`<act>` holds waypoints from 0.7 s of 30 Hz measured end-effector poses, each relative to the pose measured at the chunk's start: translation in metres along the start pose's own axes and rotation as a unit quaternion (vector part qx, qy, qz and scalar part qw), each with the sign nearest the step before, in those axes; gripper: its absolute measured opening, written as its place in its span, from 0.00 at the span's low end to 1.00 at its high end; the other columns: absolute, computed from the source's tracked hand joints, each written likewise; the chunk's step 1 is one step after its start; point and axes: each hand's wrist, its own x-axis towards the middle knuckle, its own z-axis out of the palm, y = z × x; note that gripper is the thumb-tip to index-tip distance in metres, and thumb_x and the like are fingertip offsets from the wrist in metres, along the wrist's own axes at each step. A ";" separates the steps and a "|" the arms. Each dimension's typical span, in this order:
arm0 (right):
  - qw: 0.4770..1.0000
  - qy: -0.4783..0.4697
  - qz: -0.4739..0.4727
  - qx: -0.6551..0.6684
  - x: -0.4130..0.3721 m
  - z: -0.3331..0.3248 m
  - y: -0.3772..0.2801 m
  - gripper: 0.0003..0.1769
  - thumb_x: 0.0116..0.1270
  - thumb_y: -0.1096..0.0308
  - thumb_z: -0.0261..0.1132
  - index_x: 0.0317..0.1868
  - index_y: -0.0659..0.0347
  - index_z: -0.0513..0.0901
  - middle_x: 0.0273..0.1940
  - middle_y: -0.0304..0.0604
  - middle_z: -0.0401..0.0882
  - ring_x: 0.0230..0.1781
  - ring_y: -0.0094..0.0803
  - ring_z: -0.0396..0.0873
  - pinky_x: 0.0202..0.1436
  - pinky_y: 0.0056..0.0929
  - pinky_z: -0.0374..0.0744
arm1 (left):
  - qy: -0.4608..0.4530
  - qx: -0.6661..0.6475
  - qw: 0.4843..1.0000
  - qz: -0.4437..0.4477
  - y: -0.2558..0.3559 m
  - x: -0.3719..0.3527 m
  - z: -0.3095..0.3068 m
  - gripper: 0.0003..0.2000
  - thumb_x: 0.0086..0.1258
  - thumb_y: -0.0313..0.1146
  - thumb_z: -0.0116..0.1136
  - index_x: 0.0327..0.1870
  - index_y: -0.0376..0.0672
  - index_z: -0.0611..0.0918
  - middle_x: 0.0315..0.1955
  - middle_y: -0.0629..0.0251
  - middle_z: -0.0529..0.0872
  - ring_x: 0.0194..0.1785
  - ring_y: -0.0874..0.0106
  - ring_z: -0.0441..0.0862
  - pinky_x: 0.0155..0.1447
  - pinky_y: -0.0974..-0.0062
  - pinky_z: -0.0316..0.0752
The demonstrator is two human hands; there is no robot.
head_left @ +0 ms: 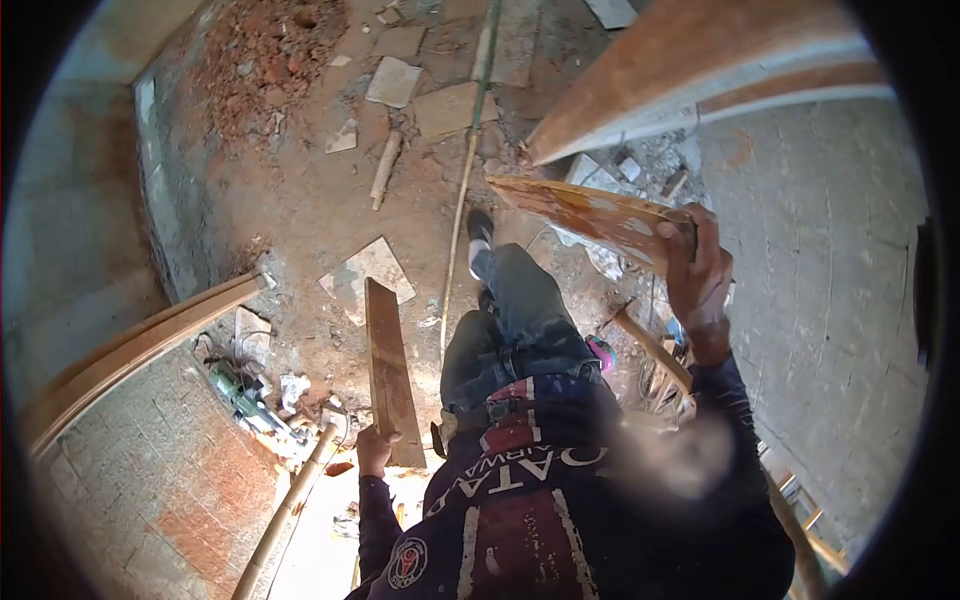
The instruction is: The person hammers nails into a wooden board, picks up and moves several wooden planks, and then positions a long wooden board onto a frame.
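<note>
Status: both boards in hand, neither set down or joined to anything I can see.

My left hand (374, 450) is closed on the near end of a long, flat brown wooden board (390, 370); its far end points ahead, left of my legs. Can't tell if that end touches the floor. My right hand (695, 270) is wrapped round one end of a stained, orange-brown wooden board (590, 215), the other end reaching forward and inward over the dirt floor (300, 220).

So picked up: yes, both. Placed or fixed: neither, as far as the view shows. Can't tell if either is cut to final size.

Around me: green power tool (235, 395) on the ground at my left, its cord near it; pale square tile (370, 280) beyond the left board; wooden handle (652, 347) below the right board, no hand on it.
</note>
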 end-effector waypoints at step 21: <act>0.981 -0.026 0.117 0.152 0.505 0.274 -0.090 0.20 0.65 0.64 0.67 0.53 0.60 0.73 0.42 0.58 0.81 0.44 0.56 0.82 0.44 0.41 0.79 | -0.028 -0.030 0.992 -0.123 0.235 0.352 -0.213 0.17 0.50 0.40 0.73 0.35 0.34 0.87 0.29 0.50 0.88 0.35 0.59 0.87 0.41 0.64 0.78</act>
